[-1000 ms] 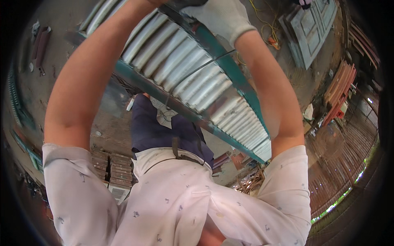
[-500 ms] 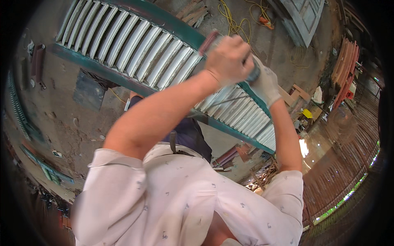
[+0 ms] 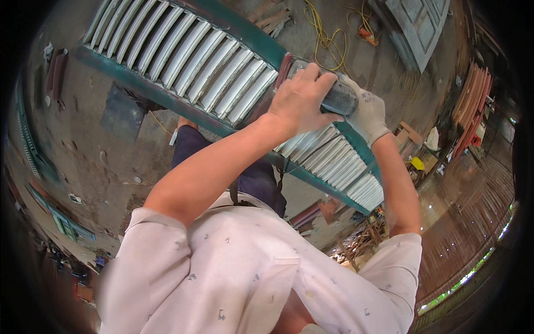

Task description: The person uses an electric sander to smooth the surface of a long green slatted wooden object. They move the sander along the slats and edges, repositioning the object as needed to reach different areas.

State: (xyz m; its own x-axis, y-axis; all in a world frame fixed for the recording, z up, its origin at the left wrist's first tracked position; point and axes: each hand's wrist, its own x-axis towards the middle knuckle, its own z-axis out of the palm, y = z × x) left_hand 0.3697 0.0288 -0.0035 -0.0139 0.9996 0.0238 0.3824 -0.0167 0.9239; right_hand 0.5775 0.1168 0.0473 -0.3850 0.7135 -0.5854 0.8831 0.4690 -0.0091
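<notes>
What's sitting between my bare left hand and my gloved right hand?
The rounded end of a dark handheld tool lies between your bare left hand and gloved right hand; the head view shows it.

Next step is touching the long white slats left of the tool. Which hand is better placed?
Probably the left hand: bare and at the dark grey rounded tool, it sits nearer the white slats. The white-gloved right hand is at the tool's right side, farther away.
</notes>
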